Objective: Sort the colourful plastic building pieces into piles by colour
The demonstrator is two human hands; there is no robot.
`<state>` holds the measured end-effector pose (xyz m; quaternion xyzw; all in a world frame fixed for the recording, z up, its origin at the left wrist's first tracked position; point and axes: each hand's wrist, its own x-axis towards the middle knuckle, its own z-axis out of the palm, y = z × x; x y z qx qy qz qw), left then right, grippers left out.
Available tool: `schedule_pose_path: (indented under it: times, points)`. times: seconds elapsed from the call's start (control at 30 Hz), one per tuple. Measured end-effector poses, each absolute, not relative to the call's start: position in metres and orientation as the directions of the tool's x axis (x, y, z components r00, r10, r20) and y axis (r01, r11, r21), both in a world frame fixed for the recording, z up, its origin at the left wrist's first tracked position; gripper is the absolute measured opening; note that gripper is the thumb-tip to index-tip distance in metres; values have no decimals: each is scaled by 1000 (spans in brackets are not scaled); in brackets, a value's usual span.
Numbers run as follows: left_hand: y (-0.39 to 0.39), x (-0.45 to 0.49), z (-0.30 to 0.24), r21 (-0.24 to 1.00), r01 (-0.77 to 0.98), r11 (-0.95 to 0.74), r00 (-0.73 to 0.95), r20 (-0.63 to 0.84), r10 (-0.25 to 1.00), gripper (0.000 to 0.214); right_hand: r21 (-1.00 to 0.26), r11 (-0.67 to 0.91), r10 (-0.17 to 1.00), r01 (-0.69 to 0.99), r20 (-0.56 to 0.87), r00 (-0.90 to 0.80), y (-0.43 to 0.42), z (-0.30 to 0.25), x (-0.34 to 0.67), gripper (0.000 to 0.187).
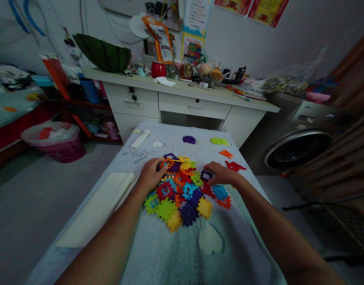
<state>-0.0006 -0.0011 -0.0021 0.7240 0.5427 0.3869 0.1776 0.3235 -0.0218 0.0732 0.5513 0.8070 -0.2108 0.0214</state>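
A heap of colourful toothed plastic building tiles (182, 190) lies on a cloth-covered table (170, 257). At its left edge, my left hand (152, 174) has thumb and fingers curled round an orange building tile (169, 164); part of the grip is hidden. On the right side of the heap, my right hand (220, 173) pinches a dark purple building tile (206, 175) with a square opening. Red and blue tiles (220, 192) lie just below this hand. Farther off, separate tiles lie in purple (189, 139), green (219, 141), orange (226, 153) and red (235, 166).
A long cream-coloured flat object (95, 209) lies along the table's left side, with a white bar (140, 139) beyond it. A cluttered white desk (131, 99) stands behind. A washing machine (291, 134) is at right, a pink bin (60, 144) at left.
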Motion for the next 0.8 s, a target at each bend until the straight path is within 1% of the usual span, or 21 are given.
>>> schedule_pose_path:
  times: [0.1,0.2,0.3,0.37,0.4,0.47,0.5,0.53,0.6,0.63,0.7,0.77,0.8]
  points:
    - [0,-2,-2,673,651,-351,119,366,923,35,-325,322,886,889,-228,-405,-28,68,325,48]
    - [0,-2,-3,680,648,-343,117,356,927,36,-370,307,893,877,-207,-400,-24,69,327,46]
    - [1,-2,-3,687,645,-335,111,349,931,36,-501,252,908,828,-174,-381,-14,71,327,35]
    - [1,-2,-4,685,644,-341,113,356,928,36,-621,178,924,763,-161,-347,-5,69,327,23]
    - [1,-2,-4,682,644,-346,115,361,925,36,-675,126,934,727,-167,-317,1,66,327,20]
    - [2,-2,-6,677,646,-352,117,367,923,36,-736,13,952,677,-198,-233,11,59,325,22]
    - [2,-2,-6,676,648,-351,117,367,923,36,-731,-25,963,682,-201,-180,15,56,324,24]
    - [2,-3,-6,675,650,-348,115,365,924,36,-700,-37,977,713,-176,-123,19,53,322,24]
    - [2,-3,-6,676,651,-345,118,359,926,35,-579,-3,998,815,-49,-31,23,48,319,24]
    - [1,-2,-6,676,651,-346,120,358,926,34,-511,19,1000,859,18,-12,23,47,318,26]
    - [1,-2,-4,676,650,-347,119,361,925,33,-414,53,996,909,85,-19,22,46,314,40]
    - [0,-2,-3,676,650,-347,118,362,925,33,-358,74,997,931,61,-56,20,44,310,51]
    - [0,-2,-3,676,650,-347,117,362,925,33,-329,84,996,941,41,-74,20,43,308,51]
